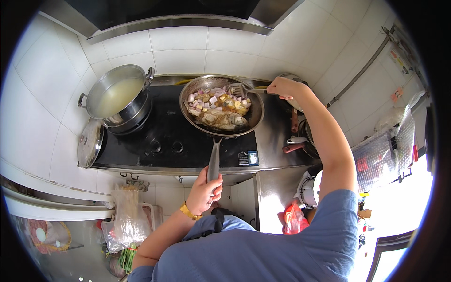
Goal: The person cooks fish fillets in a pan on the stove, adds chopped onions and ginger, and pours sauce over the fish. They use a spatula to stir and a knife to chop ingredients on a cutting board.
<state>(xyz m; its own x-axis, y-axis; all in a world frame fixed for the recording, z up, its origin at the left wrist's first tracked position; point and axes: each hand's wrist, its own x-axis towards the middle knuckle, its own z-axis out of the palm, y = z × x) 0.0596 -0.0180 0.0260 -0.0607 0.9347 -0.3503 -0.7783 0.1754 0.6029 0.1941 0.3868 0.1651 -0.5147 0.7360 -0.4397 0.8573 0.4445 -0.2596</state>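
Note:
My left hand (206,192) grips the grey handle of a metal frying pan (260,118) that sits over the right part of the black hob (160,116). My right hand (283,88) is closed around the handle of a slotted metal spatula (239,90), whose head rests among the food at the pan's upper right. A browned whole fish (223,120) lies along the near side of the pan, its head to the right. Behind it are chopped red onion (213,99) and pale garlic pieces (237,104).
A two-handled steel pot (141,105) of cloudy liquid stands at the hob's left, with a lid (91,144) leaning beside it. Pans with reddish-brown handles (294,147) lie right of the hob. A range hood (183,22) hangs above, and a red plastic bag (294,218) is lower right.

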